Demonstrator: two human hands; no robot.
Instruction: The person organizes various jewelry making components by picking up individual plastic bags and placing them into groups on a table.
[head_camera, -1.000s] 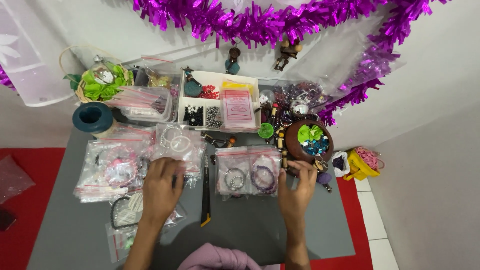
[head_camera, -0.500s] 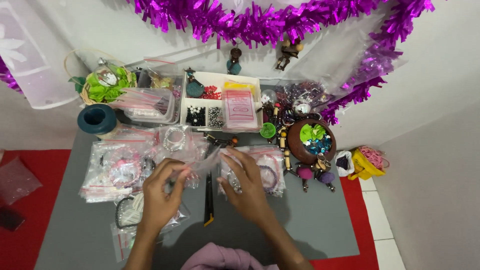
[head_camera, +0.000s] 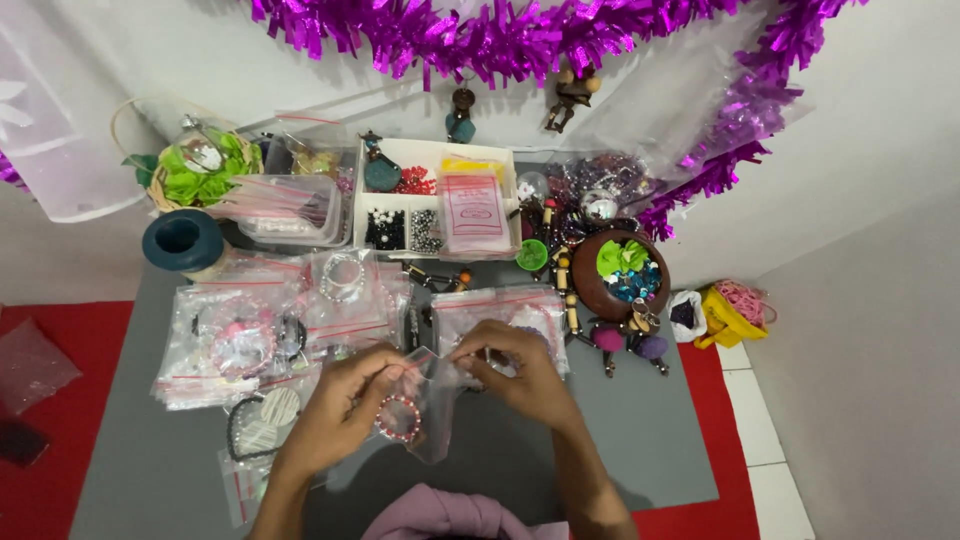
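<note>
Left hand (head_camera: 340, 410) pinching a pink beaded bracelet (head_camera: 400, 418) and one edge of a small clear zip bag (head_camera: 432, 400); right hand (head_camera: 515, 375) with fingers clamped on the bag's opposite edge. Bag held just above the grey tabletop (head_camera: 620, 440), near and below the white compartment box (head_camera: 435, 200). Left of the bag: stacked bagged bracelets (head_camera: 240, 335). Right of it: brown bowl (head_camera: 620, 275).

Two hands work at the lower middle of the frame: one left hand (head_camera: 340, 415) and one right hand (head_camera: 520, 375). Between them are one clear zip bag (head_camera: 435, 405) and one pink bead bracelet (head_camera: 400, 418). At upper middle is one white compartment tray (head_camera: 430, 195). One dark teal spool (head_camera: 182, 240) sits at the left, one brown bowl (head_camera: 620, 275) right of centre, one yellow basket (head_camera: 728, 318) further right, and one purple tinsel garland (head_camera: 520, 35) runs along the top.
</note>
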